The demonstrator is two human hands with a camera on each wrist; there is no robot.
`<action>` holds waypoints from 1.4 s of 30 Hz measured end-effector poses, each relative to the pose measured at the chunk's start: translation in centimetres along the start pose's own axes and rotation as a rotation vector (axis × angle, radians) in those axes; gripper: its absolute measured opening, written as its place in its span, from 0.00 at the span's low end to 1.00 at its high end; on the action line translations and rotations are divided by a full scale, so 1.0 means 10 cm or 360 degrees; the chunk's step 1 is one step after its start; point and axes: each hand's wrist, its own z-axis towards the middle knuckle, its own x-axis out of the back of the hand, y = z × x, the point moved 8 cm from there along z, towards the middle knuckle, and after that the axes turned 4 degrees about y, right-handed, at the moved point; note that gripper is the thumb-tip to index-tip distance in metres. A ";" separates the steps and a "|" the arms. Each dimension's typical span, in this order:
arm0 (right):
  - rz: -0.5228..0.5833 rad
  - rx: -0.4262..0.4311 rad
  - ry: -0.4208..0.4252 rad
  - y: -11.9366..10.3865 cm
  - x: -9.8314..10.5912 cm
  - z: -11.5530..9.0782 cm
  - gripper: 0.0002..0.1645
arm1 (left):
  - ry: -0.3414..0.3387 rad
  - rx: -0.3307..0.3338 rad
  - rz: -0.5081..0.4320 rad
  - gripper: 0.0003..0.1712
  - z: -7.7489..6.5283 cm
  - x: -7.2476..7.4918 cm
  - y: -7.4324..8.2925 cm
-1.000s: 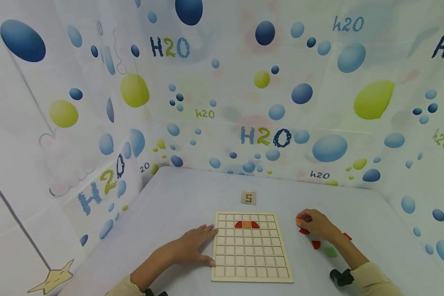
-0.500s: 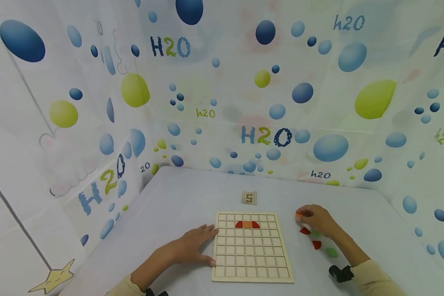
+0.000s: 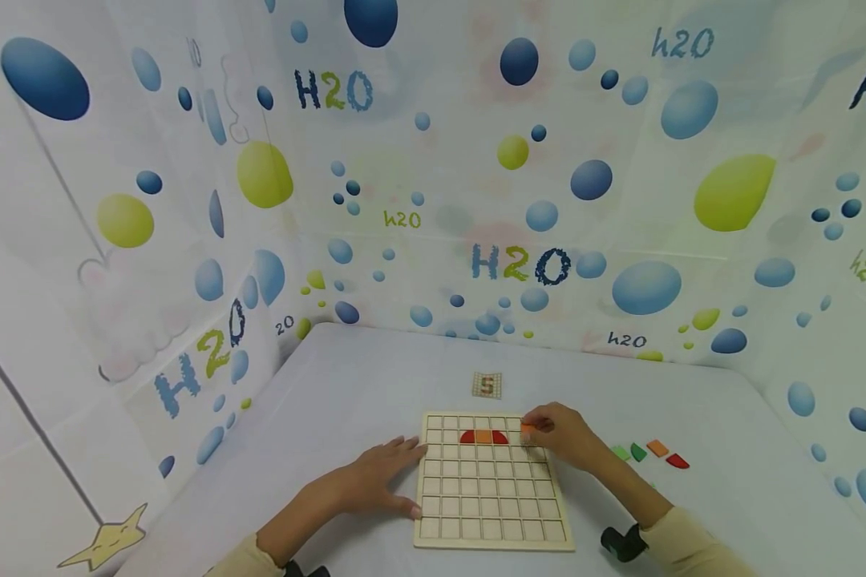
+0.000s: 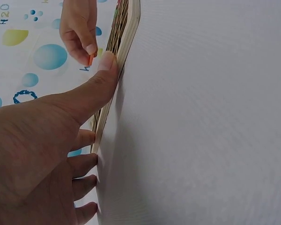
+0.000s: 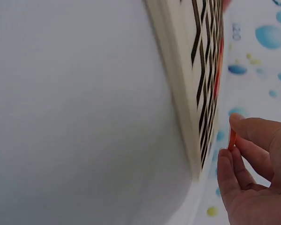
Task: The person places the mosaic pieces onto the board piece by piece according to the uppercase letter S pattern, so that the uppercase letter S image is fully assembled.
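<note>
A wooden grid board lies on the white table. My left hand rests against its left edge with fingers spread, thumb and fingertips touching the side. Over the board's top right corner, my right hand pinches a thin orange tile between thumb and fingertips; the right wrist view shows it edge-on. In the board's second row sit a red rounded piece, an orange square tile and another red rounded piece, side by side.
Behind the board lies a small patterned card. Right of it are a light green tile, a dark green piece, an orange tile and a red piece; the right forearm covers part of this area. A printed curtain surrounds the table.
My right hand has lifted the orange tile from the loose pieces and carried it left to the board's top right corner. My left hand stays in place.
</note>
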 end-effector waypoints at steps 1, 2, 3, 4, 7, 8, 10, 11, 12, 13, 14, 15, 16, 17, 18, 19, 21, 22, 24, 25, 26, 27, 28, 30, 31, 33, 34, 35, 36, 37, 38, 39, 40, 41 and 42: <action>0.0018 0.0027 -0.0021 -0.05 -0.06 0.00 0.11 | 0.0001 -0.0002 0.0001 0.59 0.00 0.00 0.00; 0.0023 0.0057 -0.0041 -0.11 -0.12 0.00 0.10 | -0.0001 -0.0002 -0.0001 0.59 0.00 0.00 0.00; 0.0030 0.0090 -0.0062 -0.16 -0.17 0.00 0.10 | -0.0002 -0.0002 -0.0003 0.59 0.00 0.00 0.00; 0.0040 0.0123 -0.0083 -0.22 -0.23 0.00 0.10 | -0.0003 -0.0004 -0.0002 0.59 0.00 0.00 0.00; 0.0069 0.0201 -0.0125 -0.36 -0.37 0.00 0.10 | -0.0005 0.0000 -0.0015 0.59 -0.01 0.01 0.01; 0.0075 0.0216 -0.0133 -0.41 -0.41 0.00 0.10 | -0.0007 0.0004 -0.0019 0.59 -0.01 0.01 0.01; 0.0084 0.0251 -0.0143 -0.50 -0.48 0.00 0.10 | -0.0009 0.0004 -0.0017 0.59 -0.01 0.01 0.02; 0.0072 0.0266 -0.0143 -0.55 -0.52 0.00 0.09 | -0.0011 0.0006 -0.0019 0.58 -0.01 0.01 0.02; 0.0069 0.0285 -0.0138 -0.59 -0.54 0.00 0.09 | -0.0014 0.0005 -0.0016 0.58 -0.01 0.02 0.02; 0.0056 0.0295 -0.0138 -0.63 -0.57 0.00 0.08 | -0.0014 0.0002 -0.0013 0.58 -0.01 0.02 0.02; 0.0037 0.0302 -0.0140 -0.66 -0.60 0.01 0.08 | -0.0014 -0.0003 -0.0011 0.58 -0.01 0.02 0.03; 0.0012 0.0314 -0.0141 -0.69 -0.62 0.01 0.08 | -0.0013 -0.0007 -0.0011 0.58 -0.01 0.02 0.03; -0.0009 0.0321 -0.0146 -0.72 -0.65 0.02 0.08 | -0.0014 -0.0009 -0.0014 0.58 -0.01 0.02 0.03; -0.0028 0.0327 -0.0155 -0.74 -0.67 0.03 0.08 | -0.0012 -0.0013 -0.0015 0.58 -0.01 0.02 0.04; -0.0037 0.0331 -0.0164 -0.76 -0.70 0.03 0.09 | -0.0010 -0.0016 -0.0016 0.58 -0.02 0.03 0.04; -0.0052 0.0323 -0.0179 -0.77 -0.72 0.04 0.08 | -0.0008 -0.0019 -0.0017 0.58 -0.02 0.03 0.04; -0.0075 0.0321 -0.0197 -0.79 -0.75 0.05 0.07 | -0.0008 -0.0019 -0.0019 0.58 -0.03 0.03 0.04; -0.0078 0.0318 -0.0206 -0.80 -0.77 0.06 0.07 | -0.0009 -0.0018 -0.0019 0.58 -0.03 0.03 0.04; -0.0084 0.0311 -0.0218 -0.82 -0.78 0.05 0.06 | -0.0012 -0.0013 -0.0021 0.58 -0.02 0.03 0.03; -0.0087 0.0309 -0.0221 -0.82 -0.79 0.05 0.07 | -0.0013 -0.0011 -0.0022 0.58 -0.02 0.03 0.03; -0.0090 0.0311 -0.0222 -0.84 -0.79 0.05 0.07 | -0.0015 -0.0009 -0.0024 0.59 -0.01 0.02 0.02; -0.0088 0.0314 -0.0224 -0.85 -0.79 0.04 0.07 | -0.0016 -0.0008 -0.0024 0.59 -0.01 0.01 0.01; -0.0080 0.0312 -0.0227 -0.85 -0.79 0.03 0.07 | -0.0016 -0.0008 -0.0023 0.59 0.00 0.01 0.01; -0.0068 0.0309 -0.0230 -0.86 -0.79 0.02 0.07 | -0.0014 -0.0009 -0.0021 0.59 0.00 0.00 0.00; -0.0069 0.0312 -0.0232 -0.86 -0.79 0.02 0.07 | -0.0014 -0.0010 -0.0018 0.59 0.00 0.00 -0.01; -0.0077 0.0311 -0.0242 -0.86 -0.79 0.02 0.06 | -0.0011 -0.0011 -0.0011 0.59 0.00 0.00 -0.01; -0.0089 0.0316 -0.0248 -0.86 -0.79 0.02 0.05 | -0.0009 -0.0011 -0.0007 0.59 0.00 0.00 -0.01; -0.0102 0.0321 -0.0256 -0.86 -0.79 0.02 0.05 | -0.0007 -0.0013 -0.0003 0.59 0.01 0.00 -0.01; -0.0115 0.0325 -0.0265 -0.86 -0.79 0.02 0.04 | -0.0005 -0.0015 -0.0002 0.59 0.01 0.00 -0.01; -0.0125 0.0332 -0.0275 -0.86 -0.79 0.02 0.03 | -0.0005 -0.0018 0.0001 0.59 0.01 0.00 0.00; -0.0129 0.0336 -0.0285 -0.86 -0.79 0.02 0.03 | -0.0006 -0.0015 -0.0003 0.59 0.01 0.00 0.00; -0.0133 0.0344 -0.0292 -0.86 -0.78 0.02 0.03 | -0.0006 -0.0014 -0.0004 0.59 0.01 0.00 0.00; -0.0137 0.0350 -0.0300 -0.86 -0.78 0.02 0.03 | -0.0005 -0.0012 -0.0004 0.59 0.01 0.00 0.00; -0.0139 0.0359 -0.0307 -0.86 -0.78 0.03 0.04 | -0.0006 -0.0009 -0.0006 0.59 0.01 0.00 0.00; -0.0136 0.0368 -0.0309 -0.87 -0.78 0.03 0.04 | -0.0008 -0.0004 -0.0008 0.59 0.01 0.00 0.00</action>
